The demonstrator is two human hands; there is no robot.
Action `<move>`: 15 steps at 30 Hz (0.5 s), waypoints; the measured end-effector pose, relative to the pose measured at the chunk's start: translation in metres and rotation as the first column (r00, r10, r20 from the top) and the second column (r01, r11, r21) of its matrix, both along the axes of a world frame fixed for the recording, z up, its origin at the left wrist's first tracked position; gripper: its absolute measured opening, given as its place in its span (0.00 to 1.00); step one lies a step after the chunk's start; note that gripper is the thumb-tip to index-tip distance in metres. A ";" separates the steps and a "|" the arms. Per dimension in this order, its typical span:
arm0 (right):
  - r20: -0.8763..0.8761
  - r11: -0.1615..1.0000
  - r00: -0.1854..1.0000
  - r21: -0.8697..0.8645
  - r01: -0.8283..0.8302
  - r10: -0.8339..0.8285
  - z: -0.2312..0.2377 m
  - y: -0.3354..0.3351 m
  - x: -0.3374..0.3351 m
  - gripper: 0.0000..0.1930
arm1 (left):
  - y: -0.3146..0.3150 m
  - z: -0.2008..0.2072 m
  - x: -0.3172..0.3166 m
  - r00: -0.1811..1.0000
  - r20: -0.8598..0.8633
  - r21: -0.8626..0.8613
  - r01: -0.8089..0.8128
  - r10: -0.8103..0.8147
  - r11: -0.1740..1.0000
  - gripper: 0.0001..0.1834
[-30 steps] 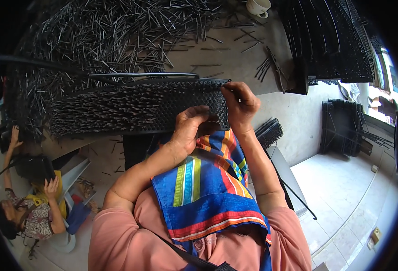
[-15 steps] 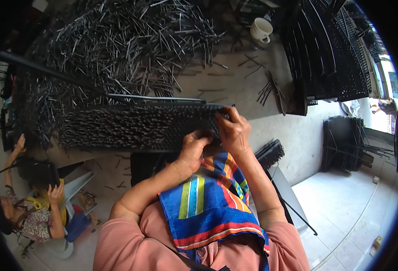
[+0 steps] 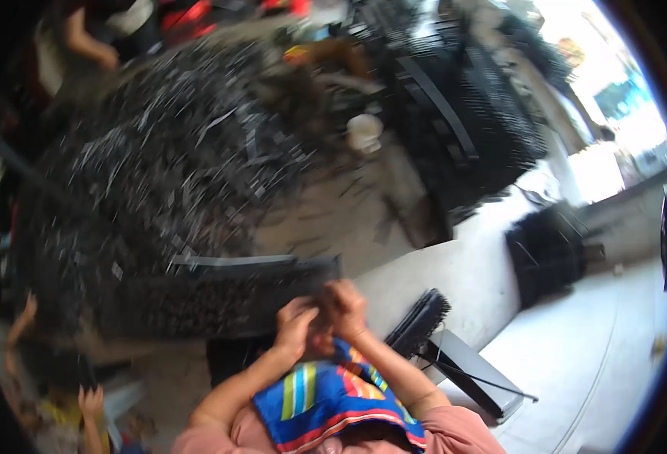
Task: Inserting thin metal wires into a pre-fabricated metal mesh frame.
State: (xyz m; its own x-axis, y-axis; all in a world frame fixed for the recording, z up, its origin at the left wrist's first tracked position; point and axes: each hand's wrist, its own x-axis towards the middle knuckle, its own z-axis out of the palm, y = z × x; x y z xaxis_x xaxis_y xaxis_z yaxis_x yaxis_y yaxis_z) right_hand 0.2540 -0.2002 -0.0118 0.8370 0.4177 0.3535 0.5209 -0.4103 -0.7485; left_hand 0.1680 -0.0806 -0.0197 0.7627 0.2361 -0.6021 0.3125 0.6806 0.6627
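Note:
A long black perforated panel (image 3: pixel 273 293), with many short dark strip ends standing up from its face, lies across the near edge of the work table. My left hand (image 3: pixel 296 325) is at the panel's lower right edge, its thumb and fingers drawn together. Close beside it, my right hand (image 3: pixel 346 309) is closed at the panel's right end, fingers curled. Motion blur hides whatever is pinched in either hand. A striped blue cloth (image 3: pixel 303 393) lies over my lap below the hands. Along the panel's far edge runs a grey flat bar (image 3: pixel 231 261).
A large heap of black strips (image 3: pixel 175 151) covers the table beyond the panel. A white cup (image 3: pixel 364 133) stands near stacked black panels (image 3: pixel 462 121). At right are a bristled black piece (image 3: pixel 420 321) and a grey bench (image 3: pixel 473 378). Other people's arms (image 3: pixel 88 41) show at left.
The view has swung upward and blurred, so panel, hands and heap sit lower in it. More of the far side shows. Both hands stay at the panel's right end.

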 end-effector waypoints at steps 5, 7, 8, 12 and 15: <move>0.052 0.996 0.996 -0.038 0.078 -0.076 -0.002 0.007 -0.010 0.08 | 0.004 -0.015 -0.008 0.998 0.066 0.033 -0.015 0.013 0.999 0.13; 0.082 0.992 0.989 -0.025 0.123 -0.120 -0.002 0.004 -0.009 0.07 | 0.002 -0.019 -0.005 0.993 0.118 0.071 0.012 -0.021 0.997 0.12; 0.069 0.993 0.991 -0.023 0.114 -0.112 -0.002 0.001 -0.008 0.07 | 0.000 -0.017 -0.003 0.992 0.124 0.075 0.007 -0.016 0.997 0.12; 0.097 0.993 0.989 0.003 0.116 -0.116 -0.001 -0.001 -0.011 0.07 | -0.005 -0.004 -0.001 0.995 0.094 0.110 -0.033 0.023 0.993 0.11; 0.083 0.990 0.986 -0.009 0.144 -0.142 -0.004 0.000 -0.008 0.08 | -0.005 -0.001 0.003 0.993 0.114 0.119 -0.001 -0.012 0.993 0.11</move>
State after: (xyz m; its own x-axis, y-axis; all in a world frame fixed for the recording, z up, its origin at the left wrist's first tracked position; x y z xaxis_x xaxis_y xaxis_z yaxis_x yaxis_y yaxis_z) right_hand 0.2461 -0.1998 -0.0157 0.8570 0.3017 0.4178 0.5153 -0.4962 -0.6988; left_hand 0.1709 -0.0856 -0.0208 0.8264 0.2964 -0.4787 0.2334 0.5934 0.7703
